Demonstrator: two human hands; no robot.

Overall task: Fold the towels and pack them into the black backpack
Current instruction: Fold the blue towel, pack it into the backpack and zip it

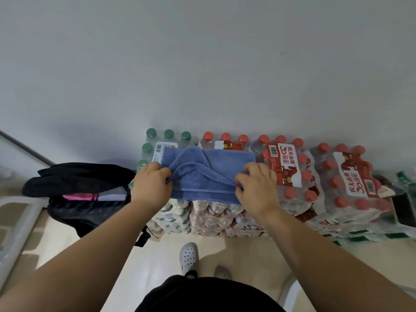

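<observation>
Blue towel (pixel 209 172) — part-folded atop bottle packs (pixel 333 199), left hand (pixel 150 185) and right hand (pixel 256 188) pinching its ends. Black backpack (pixel 85 176), nine o'clock — open, this towel not yet packed.

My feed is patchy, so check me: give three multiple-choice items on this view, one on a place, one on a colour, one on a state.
1. The towel lies on: A the floor; B the bottle packs; C the backpack.
2. The towel is: A pink; B green; C blue.
3. The backpack is: A open; B zipped shut; C lying under the towel.

Answers: 1 B, it is spread across their tops. 2 C, the cloth is plainly blue. 3 A, its top gapes and a pink item shows inside.
</observation>
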